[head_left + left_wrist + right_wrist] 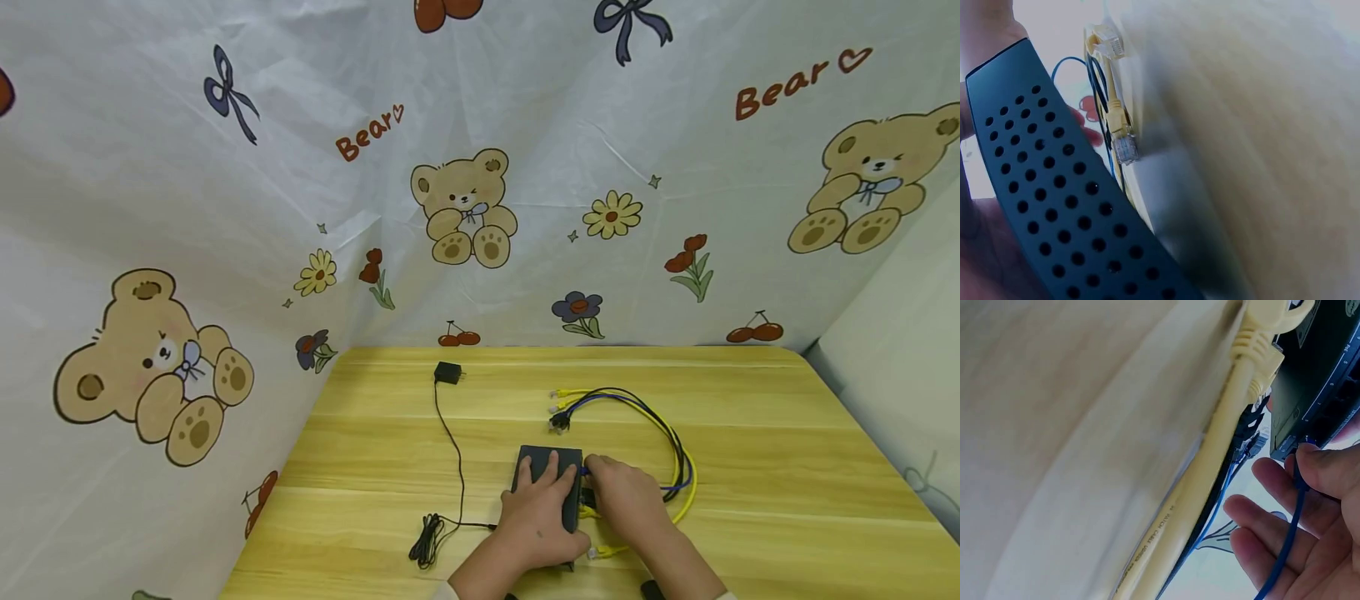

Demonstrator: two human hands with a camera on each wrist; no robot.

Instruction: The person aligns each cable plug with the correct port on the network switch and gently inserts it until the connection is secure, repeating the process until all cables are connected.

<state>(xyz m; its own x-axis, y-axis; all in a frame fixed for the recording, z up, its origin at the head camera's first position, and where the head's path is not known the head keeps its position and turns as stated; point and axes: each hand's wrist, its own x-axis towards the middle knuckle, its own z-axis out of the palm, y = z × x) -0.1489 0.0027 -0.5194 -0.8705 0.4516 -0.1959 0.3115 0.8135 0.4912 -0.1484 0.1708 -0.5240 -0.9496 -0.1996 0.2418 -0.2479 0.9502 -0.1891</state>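
Observation:
A black network switch (551,457) lies on the wooden table, its row of ports facing right. My left hand (538,521) rests on top with fingers spread, covering much of the case. At the switch's far right corner, my right hand (626,496) pinches a blue Ethernet cable (1286,547) between thumb and index finger. The blue cable's plug meets an end port of the switch (1316,381); how deep it sits is hidden by the thumb. Nearer ports beside it look vacant. A yellow Ethernet plug (603,552) lies beside the switch, near my left thumb.
Yellow, black and blue cables (678,442) curve together on the right, with several loose plugs (558,408) behind the switch. On the left lie a black power adapter (448,372) and its bundled cord (427,540). A patterned cloth (480,300) hangs behind the table.

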